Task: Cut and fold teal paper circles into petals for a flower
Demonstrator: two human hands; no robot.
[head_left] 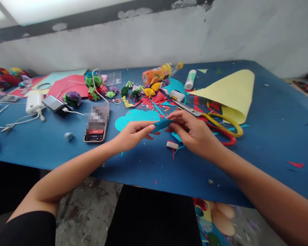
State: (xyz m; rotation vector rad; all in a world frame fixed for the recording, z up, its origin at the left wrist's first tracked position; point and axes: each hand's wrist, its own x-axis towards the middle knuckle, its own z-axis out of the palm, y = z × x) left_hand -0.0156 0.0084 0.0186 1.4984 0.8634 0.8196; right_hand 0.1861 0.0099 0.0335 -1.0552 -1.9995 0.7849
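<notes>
Blue paper (161,125) sits at the left hand's (135,134) two o'clock and the right hand's (192,132) nine, pinched by both. Beneath spreads the table (138,167), with scissors (193,110) at the right hand's two o'clock. Beyond, at twelve, stands a grey wall (143,41); at eleven, a bright panel (46,10) is cut off and hard to make out.

No readable text or numbers
</notes>
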